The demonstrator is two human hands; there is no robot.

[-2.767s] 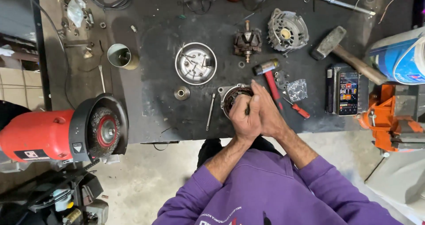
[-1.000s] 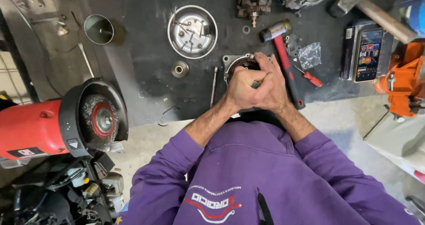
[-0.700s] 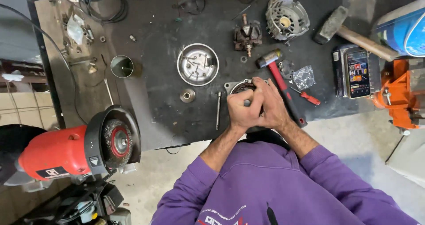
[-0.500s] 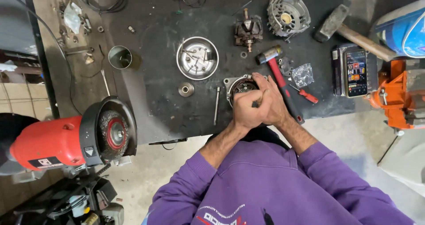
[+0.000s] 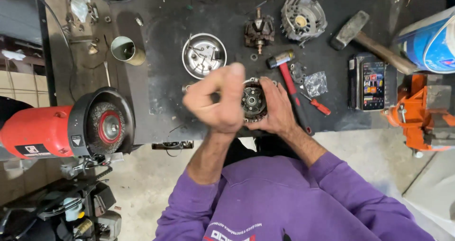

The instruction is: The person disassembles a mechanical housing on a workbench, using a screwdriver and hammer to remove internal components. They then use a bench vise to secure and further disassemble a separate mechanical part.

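My right hand [image 5: 276,109] grips a round metal housing with a bearing in its middle [image 5: 252,101] at the near edge of the dark workbench [image 5: 161,75]. My left hand [image 5: 218,101] is lifted off the housing, raised toward the camera and blurred, fingers curled; whether it holds anything small I cannot tell. A red-handled hammer [image 5: 290,87] lies just right of my right hand.
A round metal dish with small parts [image 5: 204,55], a rotor [image 5: 259,31], a finned alternator case [image 5: 303,19], a sledgehammer [image 5: 365,37], a phone [image 5: 372,82], a small red screwdriver [image 5: 316,104] and a metal cup [image 5: 125,50] lie on the bench. A red bench grinder [image 5: 66,127] stands left, an orange vise [image 5: 422,113] right.
Both hands were clasped together on the housing. Now my left hand has come off it and risen to the left, while the right hand stays on the housing.
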